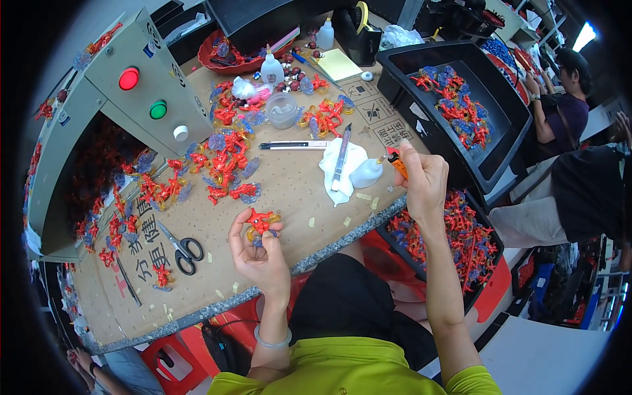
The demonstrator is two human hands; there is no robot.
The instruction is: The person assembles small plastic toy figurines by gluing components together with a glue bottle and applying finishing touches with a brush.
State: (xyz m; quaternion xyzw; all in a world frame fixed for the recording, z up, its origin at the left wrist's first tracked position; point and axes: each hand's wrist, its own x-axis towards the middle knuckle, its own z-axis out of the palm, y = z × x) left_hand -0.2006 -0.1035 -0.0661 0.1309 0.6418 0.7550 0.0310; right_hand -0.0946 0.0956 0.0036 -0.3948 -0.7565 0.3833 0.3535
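Observation:
My left hand (pixel 263 262) is raised over the near edge of the workbench, pinching a small red toy figure (pixel 261 221) with translucent yellow and blue parts. Off to the right, my right hand (pixel 424 185) is closed around an orange lighter (pixel 397 166) with black marks, its thumb at the top; the fingers hide part of it. Just left of that hand, a white squeeze bottle (pixel 367 173) leans on a white cloth (pixel 334 187), where a craft knife (pixel 342 158) lies. Many similar red figures (pixel 227 158) are heaped on the cardboard-covered bench beyond my left hand.
A grey machine (pixel 141 85) with red and green buttons stands at left. Black-handled scissors (pixel 187 255) lie near it. Black bins (pixel 503 168) of figures sit at right, one lower. A clear cup (pixel 282 110) and another bottle (pixel 271 69) stand farther back. Other people are at right.

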